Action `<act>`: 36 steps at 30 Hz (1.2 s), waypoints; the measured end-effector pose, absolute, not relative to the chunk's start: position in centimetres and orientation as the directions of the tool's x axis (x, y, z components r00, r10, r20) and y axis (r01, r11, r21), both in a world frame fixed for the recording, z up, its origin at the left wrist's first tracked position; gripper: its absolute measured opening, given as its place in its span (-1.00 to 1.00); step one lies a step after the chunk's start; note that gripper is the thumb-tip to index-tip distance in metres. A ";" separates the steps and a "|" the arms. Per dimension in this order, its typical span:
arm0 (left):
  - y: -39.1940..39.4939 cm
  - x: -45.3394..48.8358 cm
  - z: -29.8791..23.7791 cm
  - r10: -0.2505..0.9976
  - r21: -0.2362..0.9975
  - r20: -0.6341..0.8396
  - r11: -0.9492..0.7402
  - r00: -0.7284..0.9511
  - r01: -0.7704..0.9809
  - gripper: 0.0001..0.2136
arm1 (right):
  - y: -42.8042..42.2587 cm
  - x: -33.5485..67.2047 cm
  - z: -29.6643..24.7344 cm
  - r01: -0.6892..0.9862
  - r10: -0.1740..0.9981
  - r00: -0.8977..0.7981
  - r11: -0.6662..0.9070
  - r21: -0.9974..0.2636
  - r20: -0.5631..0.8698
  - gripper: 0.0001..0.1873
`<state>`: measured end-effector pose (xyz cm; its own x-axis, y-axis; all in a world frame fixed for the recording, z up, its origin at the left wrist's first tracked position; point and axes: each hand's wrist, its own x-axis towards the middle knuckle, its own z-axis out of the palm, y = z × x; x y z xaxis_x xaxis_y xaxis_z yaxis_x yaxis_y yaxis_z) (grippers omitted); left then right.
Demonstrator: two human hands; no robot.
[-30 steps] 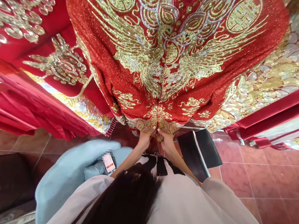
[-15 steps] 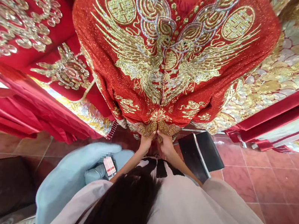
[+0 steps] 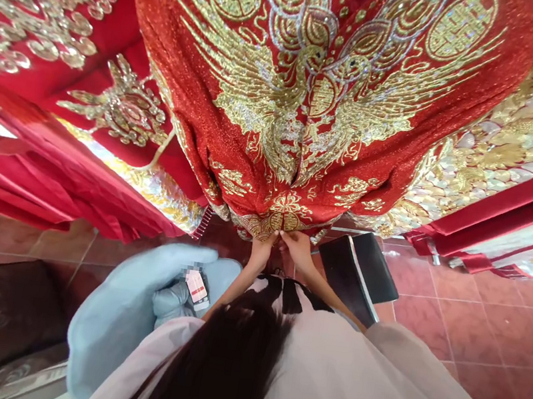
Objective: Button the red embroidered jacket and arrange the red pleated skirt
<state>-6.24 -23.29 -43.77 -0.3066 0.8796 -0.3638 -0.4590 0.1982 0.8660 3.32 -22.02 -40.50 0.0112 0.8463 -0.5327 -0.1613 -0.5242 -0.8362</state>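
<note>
- The red embroidered jacket (image 3: 313, 99) hung straight ahead of the person, its front closed down to the hem.
- A black case (image 3: 360, 275) lay on the tiled floor (image 3: 479, 327).
- The left hand (image 3: 261, 252) and right hand (image 3: 300, 249) pinched the hem's centre, fingers clamped on it; the bottom fastening seemingly remained.

Both hands, left hand (image 3: 262, 251) and right hand (image 3: 298, 248), shifted slightly along red jacket (image 3: 313, 99) hem.

Red garments (image 3: 27, 141) crowd the left; tiled floor (image 3: 469, 326) beyond the black case (image 3: 360, 275) looks clear.
</note>
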 end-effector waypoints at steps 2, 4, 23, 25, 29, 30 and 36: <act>-23.5 -6.2 -43.8 0.881 0.885 -0.338 0.179 -0.330 -0.429 -0.63 | -21.7 3.1 -40.4 -0.109 0.866 0.036 -0.493 -0.863 -0.499 -0.77; -23.6 -6.2 -43.9 0.884 0.901 -0.313 0.160 -0.347 -0.404 -0.62 | -21.9 2.9 -40.3 -0.067 0.878 0.057 -0.471 -0.880 -0.475 -0.78; -23.2 -6.4 -44.4 0.896 0.926 -0.275 0.148 -0.349 -0.348 -0.72 | -21.8 2.0 -39.2 -0.012 0.877 0.099 -0.472 -0.882 -0.470 -0.73; -23.0 -6.4 -44.6 0.891 0.930 -0.265 0.134 -0.369 -0.343 -0.71 | -21.6 1.9 -39.1 -0.018 0.876 0.114 -0.470 -0.882 -0.469 -0.77; -22.8 -6.1 -45.3 0.878 0.942 -0.251 0.126 -0.407 -0.310 -0.72 | -21.4 2.0 -39.1 -0.073 0.852 0.066 -0.515 -0.854 -0.520 -0.77; -22.8 -6.1 -45.5 0.880 0.946 -0.249 0.131 -0.405 -0.296 -0.73 | -21.4 2.0 -39.0 -0.097 0.840 0.033 -0.537 -0.838 -0.542 -0.77; -22.3 -5.5 -47.0 0.896 0.970 -0.219 0.157 -0.385 -0.187 -0.76 | -19.9 1.5 -37.2 -0.229 0.824 -0.046 -0.559 -0.797 -0.564 -0.81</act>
